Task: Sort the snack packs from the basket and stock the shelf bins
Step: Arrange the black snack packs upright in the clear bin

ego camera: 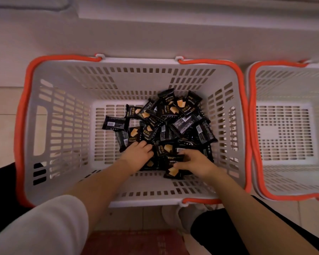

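Snack packs [166,124] piled in basket [66,100], toward 3 o'clock. Left hand [137,155] flat on pile, maybe holding nothing. Right hand [195,163] pinches one pack [173,167]. Slippery wrapper may slide out.

i'm looking straight down into a grey slotted plastic basket with orange handles [44,115] standing on the tiled floor [0,100]. a heap of black foil snack packs printed "drycake" [166,118] lies toward its right half. my left hand [136,155] rests on the near edge of the heap, fingers curled among the packs. my right hand [195,162] pinches one black pack [173,168] at the heap's front. a second, matching grey basket [287,129] sits just beside on the right.
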Demonstrator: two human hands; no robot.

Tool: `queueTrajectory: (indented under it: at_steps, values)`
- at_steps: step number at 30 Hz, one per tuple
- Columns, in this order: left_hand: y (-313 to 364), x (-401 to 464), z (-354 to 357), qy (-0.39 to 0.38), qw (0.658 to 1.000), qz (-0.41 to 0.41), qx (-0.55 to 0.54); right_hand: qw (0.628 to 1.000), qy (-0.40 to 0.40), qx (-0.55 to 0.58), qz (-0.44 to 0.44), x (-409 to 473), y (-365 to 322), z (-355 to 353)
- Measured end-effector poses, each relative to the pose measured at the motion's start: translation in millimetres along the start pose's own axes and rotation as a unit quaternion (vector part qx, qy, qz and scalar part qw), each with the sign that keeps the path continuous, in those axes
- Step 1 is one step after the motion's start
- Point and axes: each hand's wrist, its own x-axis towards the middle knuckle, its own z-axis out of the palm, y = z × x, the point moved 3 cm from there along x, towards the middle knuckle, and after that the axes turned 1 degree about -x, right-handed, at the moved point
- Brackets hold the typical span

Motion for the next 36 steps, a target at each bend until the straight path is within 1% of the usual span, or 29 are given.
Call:
queueTrajectory:
  at_steps: [2, 4, 5, 6, 7, 8, 9, 11, 12, 13, 15, 16, 17, 19, 20, 21, 22, 23, 25, 26, 27, 29, 30, 31, 32, 33, 34, 36]
  values:
    - [-6.0, -2.0, -1.6, 0.0, 1.0, 0.03, -0.004, 1.0, 0.012, 0.002, -0.011, -1.6, -4.3, 1.7]
    - [-12.9, -9.4, -5.5, 0.012, 0.998, 0.037, -0.05, 0.999, 0.048, -0.002, -0.023, -2.0, -11.0, 1.9]
    - [-16.5, -14.4, -8.9, 0.038, 0.993, 0.02, -0.113, 0.997, 0.068, 0.005, -0.029, -2.4, -15.0, 2.4]
    - [-19.9, -20.1, -14.0, 0.072, 0.977, -0.017, -0.201, 0.995, 0.093, 0.011, -0.035, -2.6, -19.3, 3.0]
    - [-23.2, -26.1, -20.0, 0.108, 0.945, -0.068, -0.301, 0.992, 0.12, 0.012, -0.041, -2.6, -23.0, 3.6]
    - [-26.1, -31.7, -26.2, 0.14, 0.897, -0.124, -0.401, 0.989, 0.141, 0.013, -0.045, -2.7, -26.0, 5.1]
    - [-28.7, -36.8, -32.1, 0.168, 0.832, -0.18, -0.497, 0.986, 0.157, 0.019, -0.049, -3.0, -29.0, 8.0]
    - [-29.7, -46.8, -40.4, 0.199, 0.677, -0.267, -0.657, 0.982, 0.175, 0.041, -0.048, -4.0, -34.0, 16.9]
    - [-28.3, -51.2, -43.4, 0.204, 0.611, -0.287, -0.709, 0.981, 0.177, 0.06, -0.047, -4.6, -36.2, 23.0]
    - [-25.0, -56.1, -45.9, 0.204, 0.553, -0.292, -0.753, 0.98, 0.175, 0.075, -0.05, -5.1, -38.7, 30.1]
    - [-14.8, -65.2, -49.3, 0.196, 0.429, -0.264, -0.841, 0.979, 0.171, 0.092, -0.066, -6.9, -45.4, 45.1]
    - [-10.7, -70.1, -50.5, 0.196, 0.375, -0.25, -0.871, 0.978, 0.168, 0.1, -0.074, -8.8, -48.5, 52.7]
    - [-8.1, -75.8, -50.9, 0.201, 0.334, -0.243, -0.888, 0.977, 0.16, 0.111, -0.082, -11.5, -51.5, 59.8]
    - [-5.0, -87.1, -52.1, 0.222, 0.264, -0.234, -0.909, 0.977, 0.119, 0.141, -0.108, -17.8, -56.0, 73.7]
    - [-4.0, -92.8, -53.6, 0.228, 0.242, -0.227, -0.916, 0.977, 0.098, 0.138, -0.129, -21.0, -57.9, 79.0]
    - [-3.6, -97.6, -55.0, 0.232, 0.238, -0.221, -0.917, 0.978, 0.084, 0.122, -0.149, -24.3, -59.7, 82.4]
    - [-3.4, -102.1, -57.0, 0.236, 0.258, -0.22, -0.911, 0.978, 0.076, 0.097, -0.166, -27.4, -61.8, 83.6]
    - [-3.6, -106.9, -59.4, 0.238, 0.292, -0.215, -0.901, 0.979, 0.072, 0.072, -0.178, -30.5, -63.9, 83.2]
    - [-6.7, -116.6, -65.1, 0.237, 0.374, -0.191, -0.876, 0.98, 0.059, 0.035, -0.189, -36.0, -67.9, 80.0]
    - [-9.6, -122.5, -68.5, 0.226, 0.426, -0.174, -0.858, 0.98, 0.047, 0.015, -0.194, -39.3, -70.4, 77.6]
    - [-12.9, -128.7, -72.6, 0.207, 0.492, -0.151, -0.832, 0.979, 0.032, -0.009, -0.2, -42.7, -73.1, 75.4]
    - [-17.9, -138.0, -78.9, 0.155, 0.644, -0.095, -0.744, 0.975, 0.006, -0.072, -0.208, -47.5, -74.9, 71.9]
    - [-19.4, -141.0, -81.1, 0.136, 0.71, -0.075, -0.687, 0.974, 0.001, -0.099, -0.204, -49.2, -74.6, 70.3]
    - [-20.4, -143.0, -82.9, 0.128, 0.757, -0.063, -0.638, 0.974, -0.002, -0.108, -0.2, -50.4, -74.1, 68.9]
    - [-21.1, -143.9, -83.7, 0.129, 0.774, -0.057, -0.617, 0.975, 0.003, -0.098, -0.197, -50.6, -72.5, 66.8]
    - [-21.3, -144.8, -84.3, 0.135, 0.769, -0.058, -0.623, 0.979, 0.017, -0.068, -0.193, -51.5, -71.1, 65.0]
    - [-22.0, -145.9, -83.7, 0.147, 0.746, -0.066, -0.646, 0.982, 0.043, -0.025, -0.18, -51.7, -69.4, 62.9]
    - [-24.9, -147.0, -78.3, 0.185, 0.683, -0.106, -0.699, 0.981, 0.121, 0.067, -0.133, -50.5, -63.4, 55.9]
